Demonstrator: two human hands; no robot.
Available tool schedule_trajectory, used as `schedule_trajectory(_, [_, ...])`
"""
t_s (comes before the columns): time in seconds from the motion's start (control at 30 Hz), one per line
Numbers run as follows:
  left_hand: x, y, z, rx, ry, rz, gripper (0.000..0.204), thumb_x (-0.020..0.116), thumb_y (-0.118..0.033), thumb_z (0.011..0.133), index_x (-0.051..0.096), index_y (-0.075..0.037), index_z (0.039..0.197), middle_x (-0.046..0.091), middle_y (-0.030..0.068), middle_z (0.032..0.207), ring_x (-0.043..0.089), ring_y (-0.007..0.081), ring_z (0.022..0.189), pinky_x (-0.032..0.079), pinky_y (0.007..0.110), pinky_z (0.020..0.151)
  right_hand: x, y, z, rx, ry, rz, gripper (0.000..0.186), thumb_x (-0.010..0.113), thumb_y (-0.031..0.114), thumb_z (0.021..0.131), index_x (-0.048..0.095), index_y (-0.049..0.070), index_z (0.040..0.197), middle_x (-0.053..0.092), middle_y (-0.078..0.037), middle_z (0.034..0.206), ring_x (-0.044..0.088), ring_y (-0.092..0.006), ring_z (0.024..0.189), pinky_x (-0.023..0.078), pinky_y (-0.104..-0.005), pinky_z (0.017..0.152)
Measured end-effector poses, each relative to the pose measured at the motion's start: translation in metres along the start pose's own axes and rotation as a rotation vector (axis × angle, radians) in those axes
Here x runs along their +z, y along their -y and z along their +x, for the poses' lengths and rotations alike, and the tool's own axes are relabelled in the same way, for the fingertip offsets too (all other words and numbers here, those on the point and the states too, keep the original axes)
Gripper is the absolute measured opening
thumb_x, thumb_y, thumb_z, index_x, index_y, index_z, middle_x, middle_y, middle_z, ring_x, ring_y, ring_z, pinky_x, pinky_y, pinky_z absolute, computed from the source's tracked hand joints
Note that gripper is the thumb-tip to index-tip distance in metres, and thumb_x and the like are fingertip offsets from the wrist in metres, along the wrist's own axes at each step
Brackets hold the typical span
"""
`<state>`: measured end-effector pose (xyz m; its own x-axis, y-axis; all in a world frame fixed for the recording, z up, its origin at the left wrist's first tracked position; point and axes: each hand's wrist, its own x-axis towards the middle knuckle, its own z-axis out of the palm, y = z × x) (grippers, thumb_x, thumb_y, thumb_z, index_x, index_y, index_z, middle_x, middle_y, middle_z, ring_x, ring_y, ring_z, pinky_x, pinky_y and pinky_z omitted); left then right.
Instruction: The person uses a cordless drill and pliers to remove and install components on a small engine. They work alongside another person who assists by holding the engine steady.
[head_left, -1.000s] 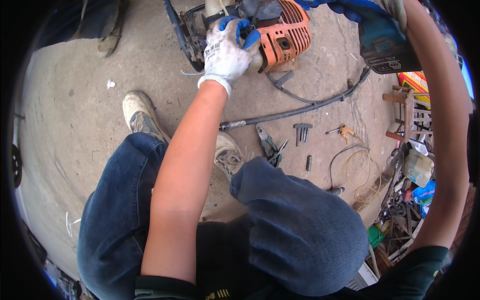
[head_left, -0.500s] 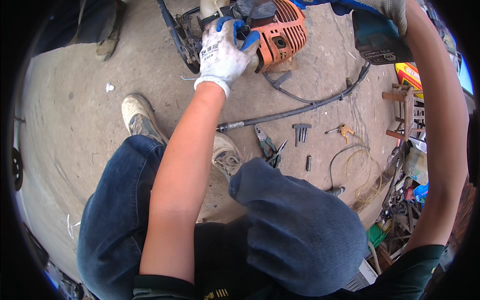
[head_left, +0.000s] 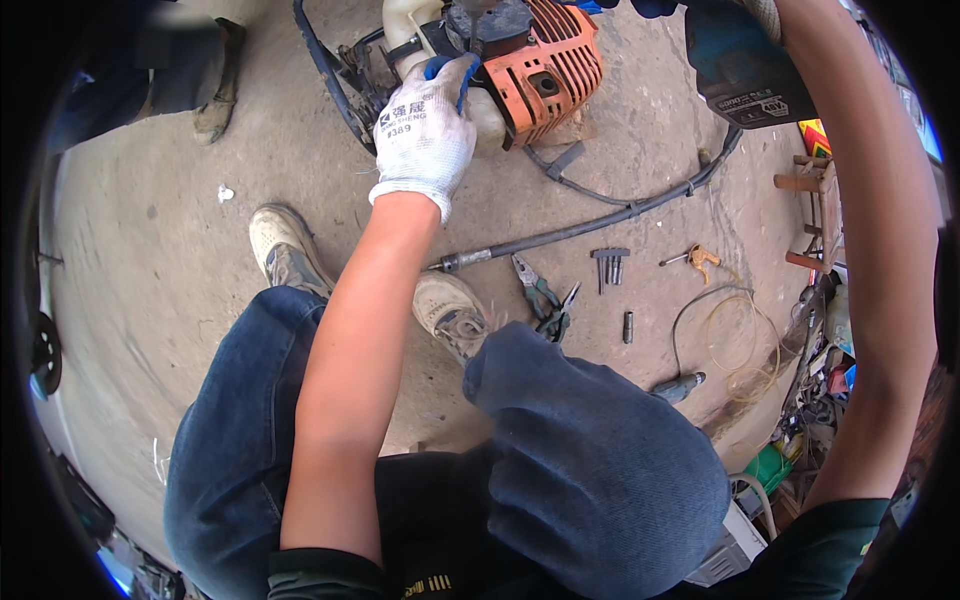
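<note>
My left hand (head_left: 425, 135), in a white knit glove with blue-coated fingers, rests against a small engine (head_left: 545, 85) with a slotted orange cover. Its fingers are bent together beside the black part on top; their tips and whatever they pinch are hidden. At the upper right, my right hand (head_left: 765, 18), gloved too, is wrapped round a teal cordless power tool (head_left: 740, 65) with a black battery pack. The picture's top edge cuts off most of that hand and the tool's front end. A pale plastic part (head_left: 405, 20) sits at the engine's left.
On the concrete floor lie a black hose (head_left: 560, 232), pliers (head_left: 535, 282), a set of hex keys (head_left: 610, 265), a dark socket (head_left: 628, 327) and a yellow-handled air gun (head_left: 700, 258). A wooden stool (head_left: 820, 205) and clutter stand right. Another person's leg (head_left: 215, 90) is upper left.
My left hand has shifted slightly left and down along the engine, and its spread thumb has drawn in toward the fingers. The power tool has moved a little to the left.
</note>
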<state>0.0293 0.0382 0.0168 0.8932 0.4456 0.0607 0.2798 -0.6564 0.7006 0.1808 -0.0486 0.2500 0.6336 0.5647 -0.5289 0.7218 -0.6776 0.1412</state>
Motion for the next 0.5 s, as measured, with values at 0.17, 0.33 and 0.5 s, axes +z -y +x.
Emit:
schedule_trajectory(0.17, [-0.005,-0.006,0.006,0.097,0.152,0.126,0.04,0.053,-0.004,0.085,0.068,-0.013,0.121,0.064,0.0183,0.128,0.066,0.0373,0.109,0.053,0.046,0.094,0.01,-0.02,-0.009,-0.034,0.027,0.042,0.037,0.078,0.034,0.08,0.072,-0.001,0.091,0.068,-0.009,0.073,0.065,-0.014,0.063,0.052,-0.0285,0.056])
schedule_trajectory(0.33, [-0.01,0.005,0.013,0.136,0.198,0.158,0.037,0.06,-0.008,0.087,0.068,-0.012,0.123,0.066,0.0227,0.115,0.065,0.038,0.108,0.053,0.043,0.094,0.03,-0.029,-0.032,-0.086,0.063,0.096,0.037,0.077,0.034,0.081,0.072,0.0,0.094,0.067,-0.008,0.074,0.064,-0.0133,0.063,0.052,-0.0277,0.056])
schedule_trajectory(0.5, [-0.017,0.006,0.019,0.023,0.27,0.052,0.035,0.06,-0.012,0.089,0.071,-0.012,0.122,0.064,0.0282,0.12,0.065,0.0403,0.109,0.052,0.044,0.097,0.046,-0.043,-0.032,-0.066,0.057,0.155,0.037,0.076,0.034,0.083,0.072,0.0,0.096,0.067,-0.007,0.074,0.063,-0.0126,0.062,0.051,-0.0269,0.056])
